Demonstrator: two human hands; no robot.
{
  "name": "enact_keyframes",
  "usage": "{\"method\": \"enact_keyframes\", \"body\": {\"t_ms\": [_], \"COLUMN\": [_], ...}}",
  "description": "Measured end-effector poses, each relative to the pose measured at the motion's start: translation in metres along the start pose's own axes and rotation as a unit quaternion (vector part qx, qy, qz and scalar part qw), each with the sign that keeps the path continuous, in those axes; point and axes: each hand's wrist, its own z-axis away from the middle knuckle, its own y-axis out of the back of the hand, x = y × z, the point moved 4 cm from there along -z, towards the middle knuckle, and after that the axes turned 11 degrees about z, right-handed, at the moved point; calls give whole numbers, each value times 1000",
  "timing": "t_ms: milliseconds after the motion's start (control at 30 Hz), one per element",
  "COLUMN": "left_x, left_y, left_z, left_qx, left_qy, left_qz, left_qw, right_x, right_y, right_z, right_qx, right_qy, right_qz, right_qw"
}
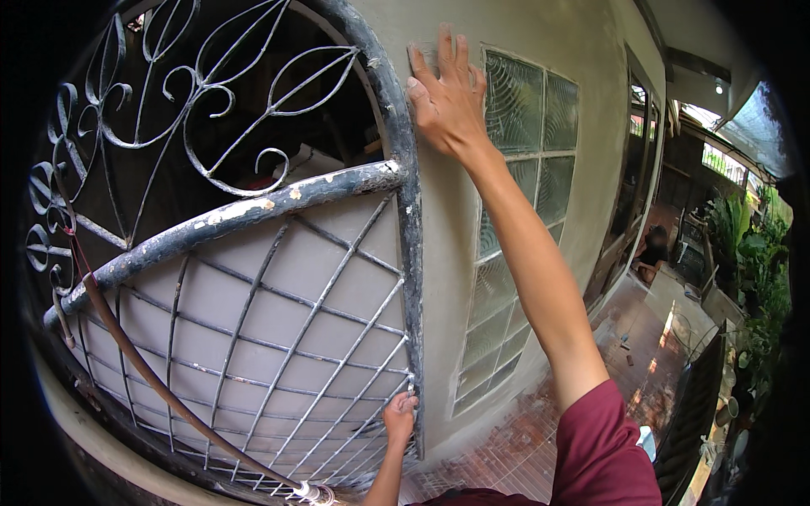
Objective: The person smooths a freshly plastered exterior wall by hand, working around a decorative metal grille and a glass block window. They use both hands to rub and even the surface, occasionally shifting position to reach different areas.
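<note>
My right hand (449,99) is raised high against the grey-green wall (443,219), fingers spread and pressed to it, between the gate post and a glass block window (516,110). A greyish patch shows between two of its fingers; I cannot tell whether it is a thin sheet or part of the wall. Lower down, my left hand (400,416) is closed at the edge of the metal gate (291,198), by its dark upright post (410,253). Whatever sits inside those fingers is too small to name. Chipped paint with pale spots covers the gate's curved bar.
A long brown rod (160,392) slants across the gate's lattice. Red tiled floor (498,447) runs along the wall's foot. Farther off, a person (651,251) sits low near the wall. Green plants (747,244) line the right side, beside a dark ribbed object (693,405).
</note>
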Motion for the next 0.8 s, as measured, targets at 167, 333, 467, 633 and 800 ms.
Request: {"method": "enact_keyframes", "body": {"t_ms": [167,333,467,633,800], "left_x": [-1,-2,0,0,-1], "left_y": [-1,-2,-4,-4,-7], "left_z": [0,4,5,7,9], "left_qx": [18,30,44,69,94], "left_qy": [-10,-8,-13,-35,-56], "left_qz": [-8,6,28,-2,7], "left_qw": [1000,999,999,997,994], "right_x": [23,58,36,3,43], "right_y": [-12,-5,11,0,-8], "right_z": [5,8,9,20,21], "right_qx": [2,-30,35,14,15], "right_qy": [-82,-187,-94,19,-52], "right_qz": [38,5,7,19,88], "right_qw": [996,982,995,1000,995]}}
